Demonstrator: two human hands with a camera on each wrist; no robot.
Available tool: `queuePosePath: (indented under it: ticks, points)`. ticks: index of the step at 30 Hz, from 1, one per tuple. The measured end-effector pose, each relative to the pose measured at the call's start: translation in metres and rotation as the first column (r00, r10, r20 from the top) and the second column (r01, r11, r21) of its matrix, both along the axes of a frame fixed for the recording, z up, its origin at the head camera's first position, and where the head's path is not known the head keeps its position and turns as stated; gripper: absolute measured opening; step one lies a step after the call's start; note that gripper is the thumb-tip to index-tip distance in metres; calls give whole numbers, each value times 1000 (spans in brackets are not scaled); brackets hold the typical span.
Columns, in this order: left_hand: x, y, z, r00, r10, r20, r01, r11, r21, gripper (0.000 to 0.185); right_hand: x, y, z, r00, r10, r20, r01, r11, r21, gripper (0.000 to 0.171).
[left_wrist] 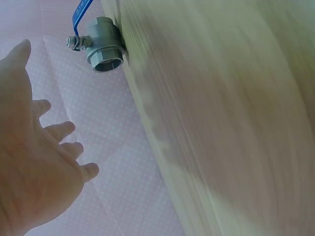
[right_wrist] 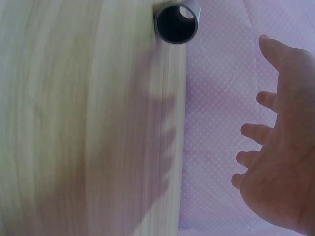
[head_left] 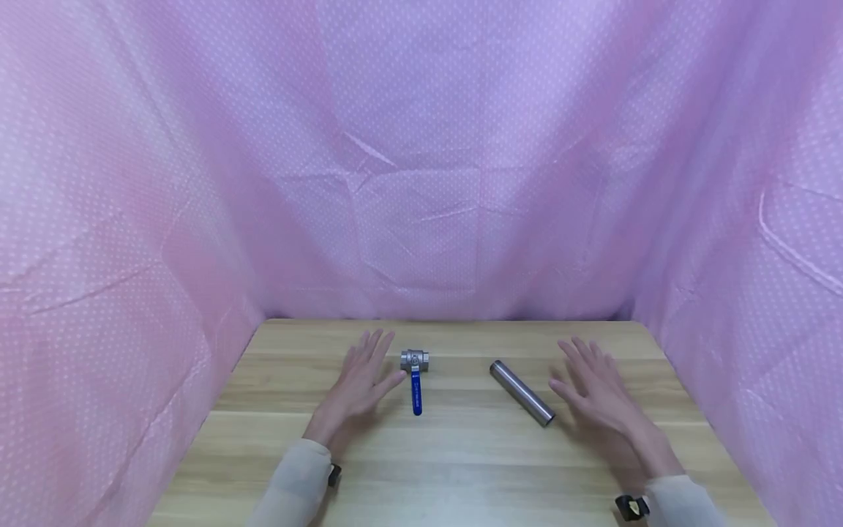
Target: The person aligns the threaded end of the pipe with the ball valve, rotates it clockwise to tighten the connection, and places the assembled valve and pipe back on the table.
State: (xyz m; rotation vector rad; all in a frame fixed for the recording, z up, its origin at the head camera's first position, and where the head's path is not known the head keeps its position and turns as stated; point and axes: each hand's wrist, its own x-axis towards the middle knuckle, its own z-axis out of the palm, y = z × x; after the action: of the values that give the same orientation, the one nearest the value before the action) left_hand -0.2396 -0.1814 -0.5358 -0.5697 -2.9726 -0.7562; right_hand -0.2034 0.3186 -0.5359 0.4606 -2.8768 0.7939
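A metal ball valve (head_left: 415, 360) with a blue lever handle (head_left: 416, 391) lies left of the table's middle, its handle toward the person. Just left of it my left hand (head_left: 358, 383) hovers with fingers spread and holds nothing; the thumb tip points at the valve. In the left wrist view the valve's threaded opening (left_wrist: 108, 64) shows. A hollow steel tube (head_left: 522, 393) lies slantwise to the right. My right hand (head_left: 596, 388) is held beside it, fingers straight and apart, over its own shadow. The tube's open end (right_wrist: 176, 24) faces the right wrist camera.
The wooden table (head_left: 454, 468) carries the valve and the tube. A pink dotted curtain (head_left: 421, 241) hangs behind the back edge and along both sides. Each wrist wears a small black device (head_left: 632, 507).
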Motion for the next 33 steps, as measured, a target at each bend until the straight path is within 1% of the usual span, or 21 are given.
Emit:
queuePosePath:
  ticks: [4,10,16,22,28,33]
  points:
    - [0,5,-1,1000,-13,28,12,999,47,91,5,-7,-4,1000,15,3,-14,999,-50,84]
    - [-1,11,-7,997,-28,75,20,994,104,91,14,-16,-9,996,33,78,-23,992,-128,86]
    - [-4,16,-12,995,-46,92,32,989,141,90,20,-23,-12,995,33,92,-19,989,-145,87]
    - [-6,22,-11,990,-57,130,33,984,177,91,24,-29,-12,994,44,101,-28,988,-154,89]
    - [-10,27,-12,988,-58,140,32,983,182,90,24,-32,-14,994,69,88,-55,986,-159,93]
    - [-13,30,-11,983,-60,173,26,981,194,86,24,-33,-15,992,90,86,-74,983,-168,93]
